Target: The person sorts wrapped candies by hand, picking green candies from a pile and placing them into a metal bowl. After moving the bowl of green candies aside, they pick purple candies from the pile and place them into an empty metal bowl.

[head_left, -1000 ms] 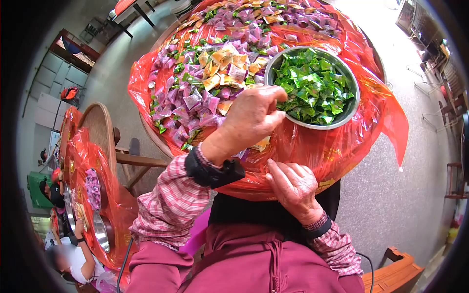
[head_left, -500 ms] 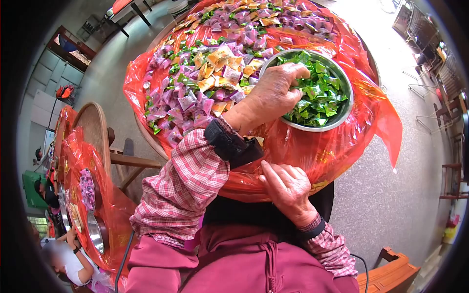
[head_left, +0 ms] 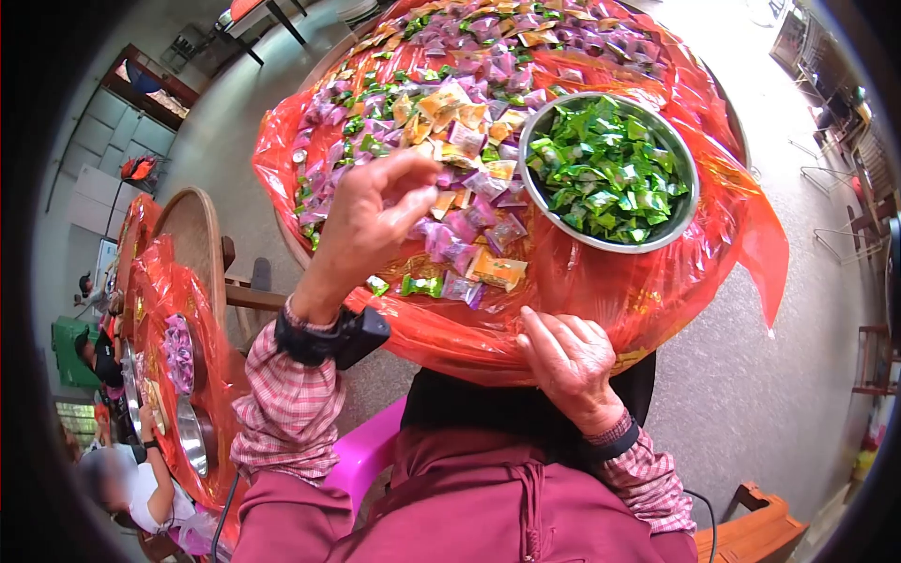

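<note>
My left hand (head_left: 383, 208) hovers over the left side of a pile of small wrapped candies (head_left: 460, 225), thumb and fingers apart, with nothing visible between them. Purple, green and orange wrappers are mixed in the pile. To its right, a round metal bowl (head_left: 690, 202) holds many green-wrapped candies (head_left: 605, 174). My right hand (head_left: 571, 361) rests at the near edge of the red plastic sheet (head_left: 657, 300), its fingers loosely extended against it. A few candies, among them an orange packet (head_left: 496, 270) and a green candy (head_left: 422, 285), lie between my hands.
Red plastic covers the round table. On the left, another red-covered table (head_left: 202, 375) bears metal bowls, one with purple candies (head_left: 178, 352); a person (head_left: 155, 493) sits beside it. A pink stool (head_left: 366, 460) shows beneath me, and a wooden seat (head_left: 751, 535) stands lower right.
My left hand has moved left from above the bowl of green candies to over the mixed pile, uncovering candies near the table's edge. My right hand stays at the plastic's edge.
</note>
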Motion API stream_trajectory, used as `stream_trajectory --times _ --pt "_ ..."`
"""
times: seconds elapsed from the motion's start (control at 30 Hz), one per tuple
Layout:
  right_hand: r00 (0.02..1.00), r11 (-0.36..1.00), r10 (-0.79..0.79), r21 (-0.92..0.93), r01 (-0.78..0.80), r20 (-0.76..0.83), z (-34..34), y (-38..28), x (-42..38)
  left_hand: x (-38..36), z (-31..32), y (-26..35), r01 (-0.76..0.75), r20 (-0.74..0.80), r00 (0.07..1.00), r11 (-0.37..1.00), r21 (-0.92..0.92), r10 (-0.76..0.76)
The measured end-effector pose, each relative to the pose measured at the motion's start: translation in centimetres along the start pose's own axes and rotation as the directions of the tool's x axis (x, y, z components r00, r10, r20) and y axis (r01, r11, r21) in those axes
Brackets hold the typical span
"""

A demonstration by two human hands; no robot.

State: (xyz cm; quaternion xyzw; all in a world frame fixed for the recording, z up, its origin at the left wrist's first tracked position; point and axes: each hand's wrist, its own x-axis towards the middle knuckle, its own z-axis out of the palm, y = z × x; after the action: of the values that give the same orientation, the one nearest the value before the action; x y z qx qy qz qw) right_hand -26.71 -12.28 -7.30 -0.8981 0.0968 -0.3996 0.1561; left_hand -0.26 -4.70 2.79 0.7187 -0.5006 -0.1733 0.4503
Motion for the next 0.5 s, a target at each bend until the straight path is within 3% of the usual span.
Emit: stream_trajectory --times 0.07,0.27,0.37,0.5 --pt "1.0 1.0 -0.011 0.006 0.011 -0.011 0.1 0.1 0.0 -2.3 -1.6 -0.2 0.111 0.107 0.987 0.991 0.069 -0.118" --pt "1.0 1.0 0.006 -0.006 -0.006 0.006 0.0 -0.1 0.1 -6.2 -1.6 -2.8 -0.125 0.363 0.931 0.914 0.387 -0.026" --pt "1.0 1.0 0.007 -0.009 -0.007 0.001 0.1 -0.1 0.1 -6.9 0.0 -3.7 -0.225 0.325 0.945 0.806 0.548 0.043" --pt "1.0 1.0 0.013 -0.009 -0.013 0.0 0.1 -0.1 0.0 -6.6 0.6 -3.9 -0.203 0.325 0.946 0.767 0.609 -0.008"
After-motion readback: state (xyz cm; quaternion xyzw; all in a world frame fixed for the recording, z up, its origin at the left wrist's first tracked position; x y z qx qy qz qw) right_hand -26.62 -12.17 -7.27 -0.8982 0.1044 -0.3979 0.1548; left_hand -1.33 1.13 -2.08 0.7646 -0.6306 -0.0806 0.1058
